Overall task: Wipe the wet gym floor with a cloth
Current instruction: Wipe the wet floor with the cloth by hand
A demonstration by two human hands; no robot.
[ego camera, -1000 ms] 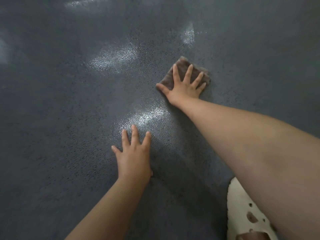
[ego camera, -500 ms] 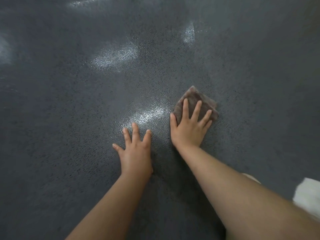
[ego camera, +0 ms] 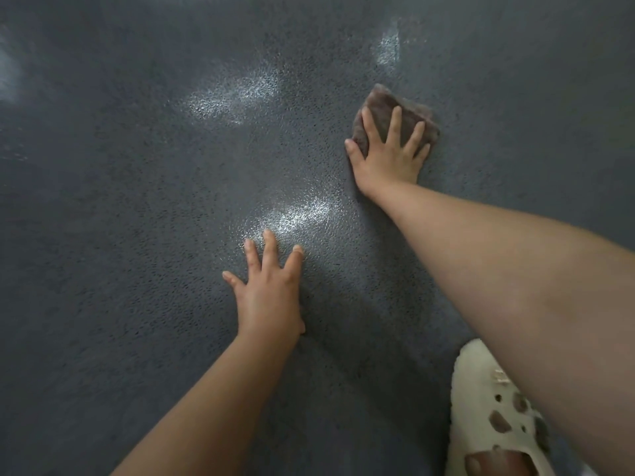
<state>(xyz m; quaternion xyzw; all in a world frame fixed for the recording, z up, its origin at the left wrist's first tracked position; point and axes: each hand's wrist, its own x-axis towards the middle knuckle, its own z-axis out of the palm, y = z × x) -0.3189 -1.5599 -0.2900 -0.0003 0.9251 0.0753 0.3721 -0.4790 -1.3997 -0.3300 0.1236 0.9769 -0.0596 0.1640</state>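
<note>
The dark grey speckled gym floor fills the view, with shiny patches glinting in the middle and further back. A small folded brownish cloth lies on the floor at the upper right. My right hand presses flat on it with fingers spread and straight, covering its near half. My left hand rests flat on the bare floor nearer to me, fingers spread, just below the closest shiny patch.
A cream perforated clog on my foot sits at the bottom right, partly hidden under my right forearm. Another bright reflection lies beyond the cloth.
My right hand has slid the cloth away from me and to the right, back out from beside my left hand. My left hand has stayed planted.
</note>
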